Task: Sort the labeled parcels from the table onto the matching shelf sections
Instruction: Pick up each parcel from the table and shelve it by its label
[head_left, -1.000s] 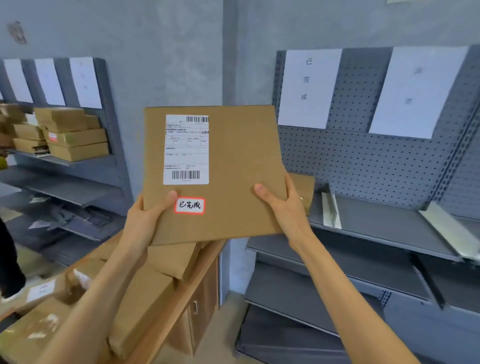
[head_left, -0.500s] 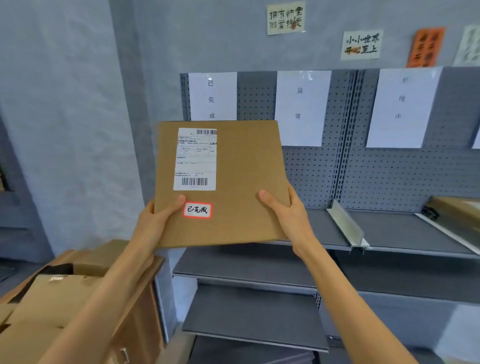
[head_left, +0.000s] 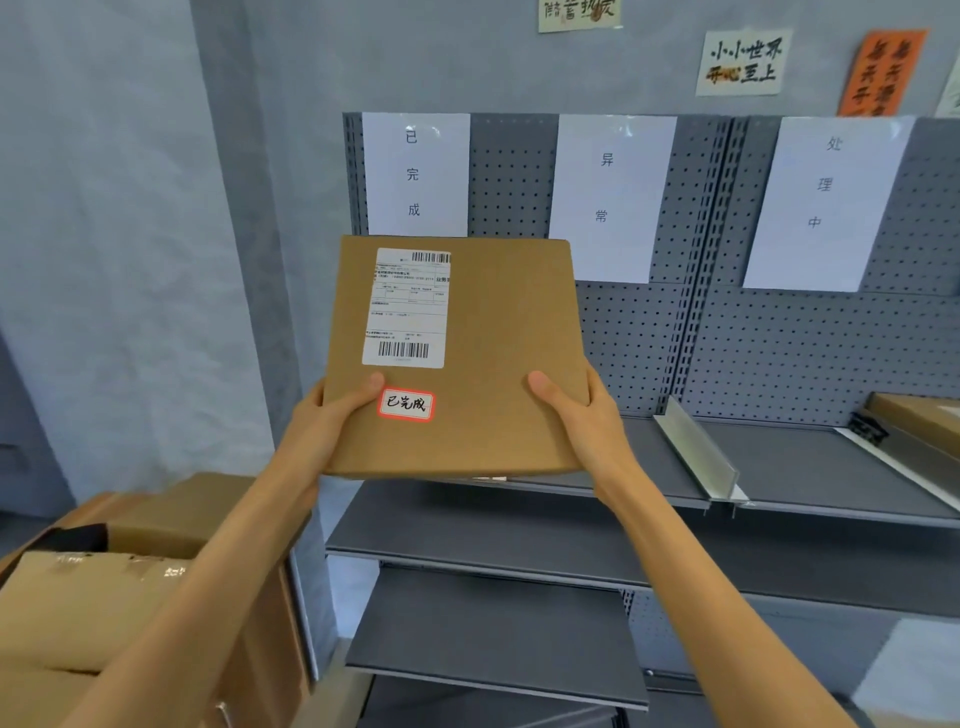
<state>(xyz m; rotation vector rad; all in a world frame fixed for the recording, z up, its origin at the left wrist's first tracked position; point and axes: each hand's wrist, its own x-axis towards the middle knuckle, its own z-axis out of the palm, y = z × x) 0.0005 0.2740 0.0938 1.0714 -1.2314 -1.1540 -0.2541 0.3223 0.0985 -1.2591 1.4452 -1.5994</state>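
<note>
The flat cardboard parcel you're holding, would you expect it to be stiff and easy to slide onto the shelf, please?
The cardboard parcel probably is stiff: held only at its lower corners by the left hand and right hand, it shows no sag. Its flat shape should slide rather than roll.

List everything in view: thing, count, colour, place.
Flat cardboard parcel: 1, brown, held up before the shelf.
Red-bordered handwritten sticker: 1, white, parcel's lower left.
White paper section signs: 3, on the pegboard.
Grey metal shelf unit: 1, ahead.
Metal shelf divider: 1, silver, top shelf.
Cardboard boxes: several, brown, lower left.
Wall notes: several, above the shelf.
Left hand: grips the parcel's left edge.
Right hand: grips its right edge.
</note>
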